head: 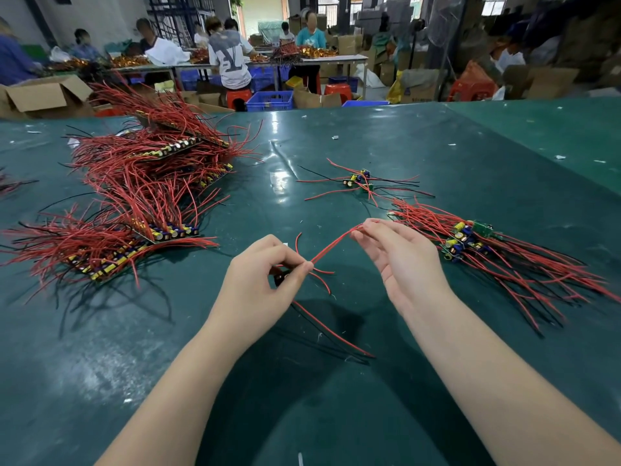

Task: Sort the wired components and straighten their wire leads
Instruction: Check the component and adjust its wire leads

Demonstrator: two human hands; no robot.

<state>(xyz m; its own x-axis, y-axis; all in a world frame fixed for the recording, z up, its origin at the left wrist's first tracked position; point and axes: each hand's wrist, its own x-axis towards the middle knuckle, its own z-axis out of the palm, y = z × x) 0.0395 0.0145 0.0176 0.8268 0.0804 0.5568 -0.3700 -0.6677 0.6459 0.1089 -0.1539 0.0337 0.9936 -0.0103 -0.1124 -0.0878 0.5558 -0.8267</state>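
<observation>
My left hand (265, 277) grips a small wired component, mostly hidden inside the fingers, just above the green table (336, 415). Its red wire leads (331, 247) stretch up and right to my right hand (393, 253), which pinches their far end between thumb and fingertips. More red and black leads (332, 331) trail from the left hand down toward me. A sorted bundle of components (470, 240) with red leads lies right of my right hand. A few loose components (359, 181) lie farther back.
A big heap of wired boards (144, 196) covers the left of the table. Beyond the far edge stand cardboard boxes (43, 95), blue crates (270, 100), red stools and several people at another table (268, 62).
</observation>
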